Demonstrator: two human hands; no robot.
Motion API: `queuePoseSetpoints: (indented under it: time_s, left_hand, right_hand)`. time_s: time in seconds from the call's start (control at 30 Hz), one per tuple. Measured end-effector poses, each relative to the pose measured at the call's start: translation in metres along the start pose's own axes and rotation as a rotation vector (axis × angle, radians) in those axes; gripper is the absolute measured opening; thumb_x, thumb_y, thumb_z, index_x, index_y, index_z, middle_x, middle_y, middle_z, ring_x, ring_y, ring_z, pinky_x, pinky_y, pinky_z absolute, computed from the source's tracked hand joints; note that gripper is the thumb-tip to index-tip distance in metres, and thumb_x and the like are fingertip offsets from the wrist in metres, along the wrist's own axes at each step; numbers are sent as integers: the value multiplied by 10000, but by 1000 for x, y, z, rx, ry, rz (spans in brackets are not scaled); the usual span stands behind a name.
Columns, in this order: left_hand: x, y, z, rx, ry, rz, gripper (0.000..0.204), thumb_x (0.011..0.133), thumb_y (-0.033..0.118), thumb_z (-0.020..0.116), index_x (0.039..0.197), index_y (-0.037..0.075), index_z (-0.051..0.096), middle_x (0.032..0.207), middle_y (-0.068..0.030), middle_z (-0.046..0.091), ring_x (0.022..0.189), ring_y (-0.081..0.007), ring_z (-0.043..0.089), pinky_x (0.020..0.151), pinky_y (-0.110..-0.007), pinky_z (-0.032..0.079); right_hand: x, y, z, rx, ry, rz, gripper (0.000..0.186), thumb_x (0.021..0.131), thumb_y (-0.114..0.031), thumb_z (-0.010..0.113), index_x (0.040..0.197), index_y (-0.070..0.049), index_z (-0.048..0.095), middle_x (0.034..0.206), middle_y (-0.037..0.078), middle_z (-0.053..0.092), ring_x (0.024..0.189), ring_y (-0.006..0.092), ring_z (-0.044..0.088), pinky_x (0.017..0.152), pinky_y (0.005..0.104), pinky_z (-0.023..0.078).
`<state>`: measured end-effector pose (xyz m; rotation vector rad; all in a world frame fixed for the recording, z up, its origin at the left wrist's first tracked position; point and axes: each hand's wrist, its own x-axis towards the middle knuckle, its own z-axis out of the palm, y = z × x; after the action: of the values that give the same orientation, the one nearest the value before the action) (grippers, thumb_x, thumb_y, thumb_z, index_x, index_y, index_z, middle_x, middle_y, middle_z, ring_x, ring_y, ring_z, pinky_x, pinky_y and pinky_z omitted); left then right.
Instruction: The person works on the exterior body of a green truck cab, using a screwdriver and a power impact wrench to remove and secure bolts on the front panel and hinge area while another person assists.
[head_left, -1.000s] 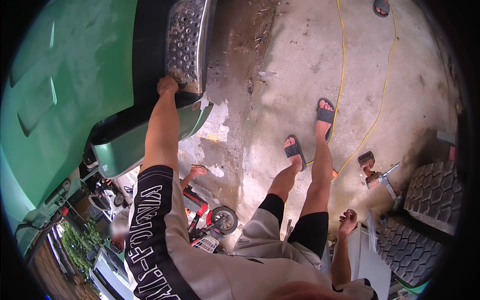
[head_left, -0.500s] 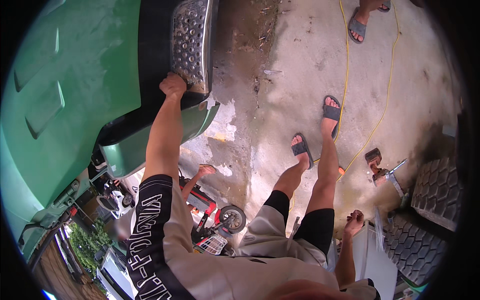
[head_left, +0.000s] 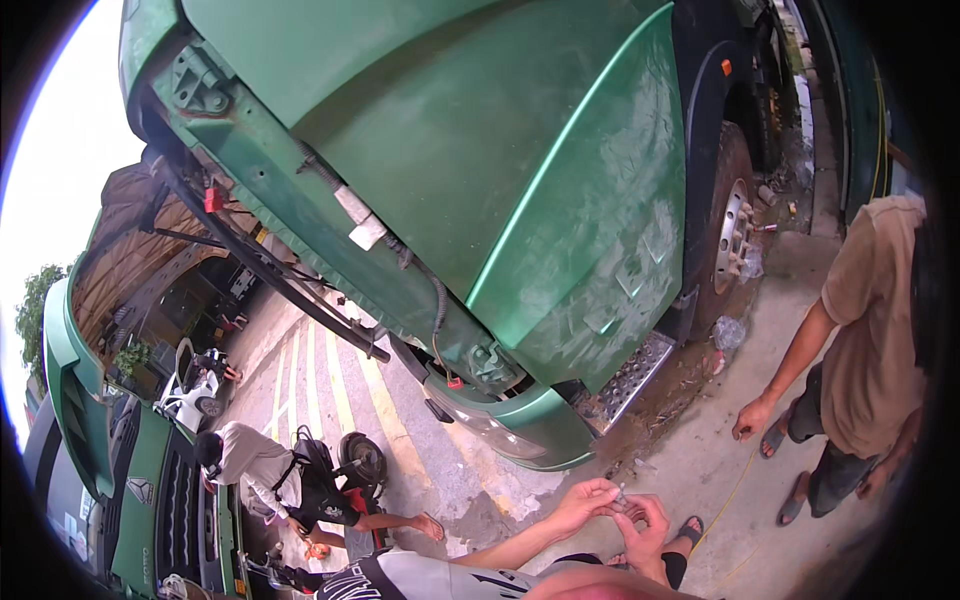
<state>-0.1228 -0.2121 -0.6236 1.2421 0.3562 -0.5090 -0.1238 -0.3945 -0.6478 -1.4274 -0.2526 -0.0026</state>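
Observation:
Low in the middle of the view, my left hand (head_left: 582, 506) and my right hand (head_left: 645, 528) come together in front of my body. Between their fingertips is a small grey piece (head_left: 620, 498), too small to name; both hands pinch it. Beyond them stands a green truck cab (head_left: 590, 200), with a dusty lower side panel (head_left: 610, 270). A perforated metal step (head_left: 630, 380) sits low on its side, above the concrete.
A person in a brown shirt (head_left: 870, 330) stands to the right, one arm hanging down. At lower left another person (head_left: 265, 470) sits by a motorbike (head_left: 360, 465). A truck wheel (head_left: 732, 215) and a plastic bag (head_left: 728, 332) are farther back. A yellow cable (head_left: 735, 505) crosses the concrete.
My view has swung up and round toward the truck's front and side. My left hand has left the step, and both hands have come together around the small grey piece.

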Motion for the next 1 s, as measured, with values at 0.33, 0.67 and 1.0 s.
queuePoseSetpoints:
  time_s: [0.33, 0.67, 1.0]
  left_hand:
    - [-120, 187, 12, -428, 373, 741, 163, 1054, 136, 570, 1171, 22, 584, 1026, -99, 717, 959, -171, 715, 862, -320, 585]
    - [-220, 456, 64, 602, 1157, 1396, 176, 984, 123, 676, 1085, -17, 709, 1032, -65, 741, 961, -119, 659, 907, -293, 509]
    - [-303, 641, 73, 1133, 1694, 1265, 893, 788, 385, 849, 1435, -22, 388, 1375, -244, 429, 1256, -381, 502, 1093, -424, 424]
  right_hand:
    - [175, -214, 122, -91, -538, -765, 276, 751, -25, 802, 1012, -24, 710, 1034, 143, 691, 899, 332, 690, 768, 387, 570]
    - [342, -458, 176, 326, -442, -1235, 221, 816, -13, 789, 1030, -22, 738, 939, 131, 722, 789, 253, 712, 707, 330, 577]
    - [425, -672, 264, 504, -472, -1323, 185, 855, -79, 763, 1037, -46, 763, 931, 109, 772, 818, 218, 739, 752, 318, 575]
